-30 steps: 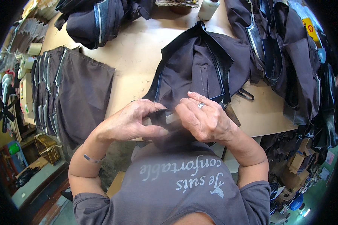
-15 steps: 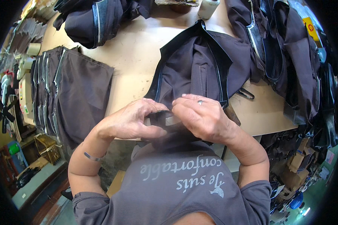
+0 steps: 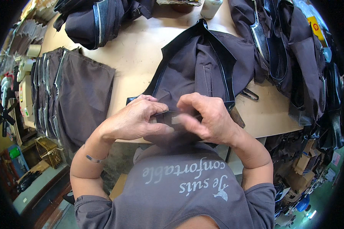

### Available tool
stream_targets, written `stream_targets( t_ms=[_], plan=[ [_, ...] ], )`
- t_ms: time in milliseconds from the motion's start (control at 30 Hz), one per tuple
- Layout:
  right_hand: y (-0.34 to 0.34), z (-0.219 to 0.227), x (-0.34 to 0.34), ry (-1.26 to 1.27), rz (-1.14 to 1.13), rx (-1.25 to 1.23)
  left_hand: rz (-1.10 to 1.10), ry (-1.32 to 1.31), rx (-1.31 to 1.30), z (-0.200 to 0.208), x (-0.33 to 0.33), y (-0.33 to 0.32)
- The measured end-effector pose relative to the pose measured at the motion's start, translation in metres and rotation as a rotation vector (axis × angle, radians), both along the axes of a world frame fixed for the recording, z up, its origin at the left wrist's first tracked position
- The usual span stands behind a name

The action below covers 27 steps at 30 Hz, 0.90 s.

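Note:
A dark brown fabric piece with a stitched slit (image 3: 181,76) lies on the table in front of me, its near end drawn up to the table edge. Shiny black trim (image 3: 156,78) borders it along both sides and meets in a peak at the far end. My left hand (image 3: 130,120) pinches the near fold between thumb and fingers. Opposite it, my right hand (image 3: 212,118) has thumb and fingers apart at the same fold. Beside its blurred thumb shows a small pale patch (image 3: 176,120). The cloth under my hands is partly hidden.
Stacked brown fabric panels (image 3: 86,84) lie to the left. More dark pieces with black trim sit at the far left (image 3: 91,28) and hang over the right side (image 3: 302,57). A white bottle (image 3: 211,8) stands at the back. A black loop (image 3: 250,94) lies right of the work.
My right hand's thumb and fingers have spread apart from a closed grip. My left hand keeps its hold. The black trim at the near left has shifted outward, showing a corner beside my left hand.

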State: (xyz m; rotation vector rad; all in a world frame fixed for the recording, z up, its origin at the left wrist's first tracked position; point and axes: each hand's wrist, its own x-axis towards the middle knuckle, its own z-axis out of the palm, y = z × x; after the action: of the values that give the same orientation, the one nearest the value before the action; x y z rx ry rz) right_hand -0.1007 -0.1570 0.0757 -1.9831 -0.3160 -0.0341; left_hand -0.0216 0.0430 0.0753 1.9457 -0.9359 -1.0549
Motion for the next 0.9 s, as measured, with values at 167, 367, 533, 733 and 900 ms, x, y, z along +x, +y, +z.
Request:
stream_targets(
  t_ms=[167,367,533,733,900],
  plan=[
    [-0.001,-0.004,0.002,-0.117,0.020,-0.103,-0.042,-0.077,0.098,0.020,0.003,-0.007],
    [-0.003,-0.004,-0.001,0.047,0.023,0.012,-0.063,-0.165,0.107,0.022,0.001,-0.006],
    [-0.010,0.004,0.001,0.107,0.110,-0.001,0.089,0.071,0.024,0.021,0.001,-0.006],
    [-0.011,-0.001,0.000,0.121,0.156,0.035,0.150,0.050,-0.127,0.011,-0.005,-0.001],
    [-0.017,0.001,0.001,0.294,0.189,0.064,0.145,-0.133,-0.165,0.010,-0.004,0.004]
  ],
)
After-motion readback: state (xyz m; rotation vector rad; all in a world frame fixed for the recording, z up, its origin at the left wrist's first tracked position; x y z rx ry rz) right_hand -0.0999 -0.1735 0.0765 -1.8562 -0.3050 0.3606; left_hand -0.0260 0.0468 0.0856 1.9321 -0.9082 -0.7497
